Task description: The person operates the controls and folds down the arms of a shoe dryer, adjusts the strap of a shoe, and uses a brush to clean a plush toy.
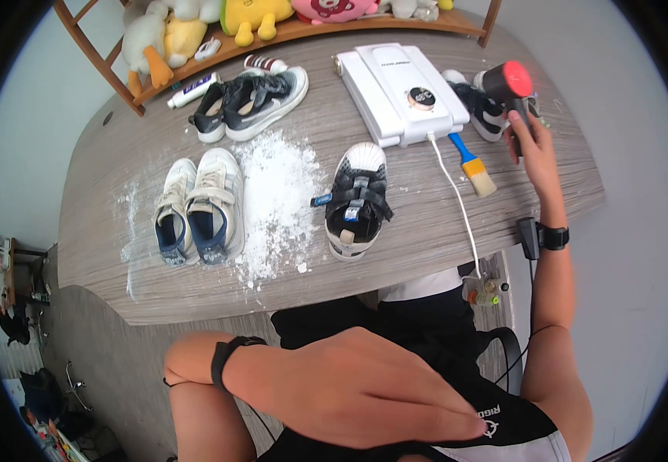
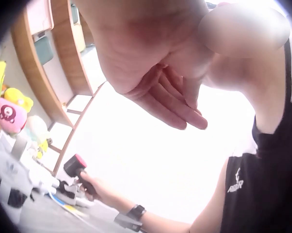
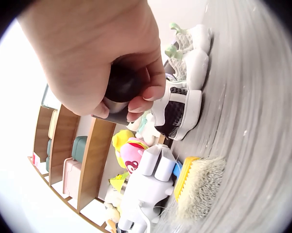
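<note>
In the head view my right hand (image 1: 533, 150) is raised over the right end of the table. It grips the dark handle of a mallet (image 1: 508, 80), black with a red end face. The right wrist view shows the fingers curled round the black handle end (image 3: 122, 83). Below and beyond it stand a black-and-white shoe (image 1: 479, 108) and a brush (image 1: 474, 168) with a blue handle and pale bristles. My left hand (image 1: 365, 385) hangs in front of the chest, away from the table. In the left wrist view its fingers (image 2: 167, 109) are loosely bent, with nothing seen between them.
A black-and-white shoe (image 1: 358, 202) stands mid-table, beside spilled white powder (image 1: 276, 200). White shoes (image 1: 214, 200) are left of it, dark shoes (image 1: 261, 104) behind. A white device (image 1: 399, 92) trails a cord (image 1: 457, 196). Plush toys (image 1: 253, 14) line a wooden shelf.
</note>
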### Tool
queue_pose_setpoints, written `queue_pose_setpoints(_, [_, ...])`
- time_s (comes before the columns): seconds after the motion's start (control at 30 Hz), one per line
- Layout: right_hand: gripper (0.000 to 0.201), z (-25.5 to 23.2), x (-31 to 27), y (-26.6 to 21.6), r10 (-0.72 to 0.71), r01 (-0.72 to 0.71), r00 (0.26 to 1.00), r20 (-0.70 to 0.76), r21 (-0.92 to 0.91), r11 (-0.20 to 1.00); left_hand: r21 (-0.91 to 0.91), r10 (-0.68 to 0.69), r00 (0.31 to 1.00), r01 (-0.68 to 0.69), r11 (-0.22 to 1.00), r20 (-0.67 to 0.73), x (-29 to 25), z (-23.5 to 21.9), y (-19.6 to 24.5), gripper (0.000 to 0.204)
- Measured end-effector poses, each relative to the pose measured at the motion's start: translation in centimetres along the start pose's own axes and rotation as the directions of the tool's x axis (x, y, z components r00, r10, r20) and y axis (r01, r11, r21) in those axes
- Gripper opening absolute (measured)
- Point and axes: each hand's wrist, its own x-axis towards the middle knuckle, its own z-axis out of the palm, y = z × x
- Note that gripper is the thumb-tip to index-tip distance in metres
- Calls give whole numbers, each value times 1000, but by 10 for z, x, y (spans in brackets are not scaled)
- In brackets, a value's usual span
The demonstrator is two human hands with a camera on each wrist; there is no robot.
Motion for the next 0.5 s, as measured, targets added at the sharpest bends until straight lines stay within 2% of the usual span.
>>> queue_pose_setpoints(0.03, [38,2,4,3,-2,1,1000,-2,-42,999,-7,62,996,-62,998,-58,9,-6,10,36])
queue_pose_setpoints(0.07, [40,8,5,1,13,-13,1000,-24,-29,999,5,75,996,-75,997,-38,19,-2,22,36])
queue_pose_setpoints(0.1, [41,10,7,3,17,-18,999,-42,-21,1000,63,59,949,-42,997,-310,28,9,34,35])
queue_pose_setpoints(0.13, [42,13,10,6,23,-24,998,-55,-11,1000,108,57,825,5,994,-563,34,14,41,44])
queue_pose_setpoints(0.17, [42,17,12,5,8,-8,997,-73,-2,1000,103,167,873,-134,986,-458,29,-2,35,51])
queue_pose_setpoints(0.2, [43,18,14,3,18,-17,996,-90,17,1000,113,181,882,-146,983,-434,32,-3,38,51])
queue_pose_setpoints(0.27, [44,17,10,-1,29,-25,992,-119,33,999,-146,118,897,-196,970,-425,34,10,47,60])
queue_pose_setpoints(0.3, [44,16,12,-5,56,-55,994,-97,12,998,-277,296,846,-443,852,-444,37,23,22,67])
queue_pose_setpoints(0.33, [44,14,14,-9,86,-86,993,-76,-9,996,-275,310,851,-447,851,-424,42,23,30,67])
queue_pose_setpoints(0.4, [48,12,20,-10,97,-103,991,-94,-59,993,-560,145,942,-298,773,-302,50,24,49,72])
queue_pose_setpoints(0.47, [51,11,24,-11,42,-65,994,-100,-248,967,-580,198,953,-297,758,-229,52,17,40,77])
queue_pose_setpoints(0.5, [61,11,23,-20,56,-97,989,-140,-315,944,-440,326,923,-384,812,-205,57,12,32,76])
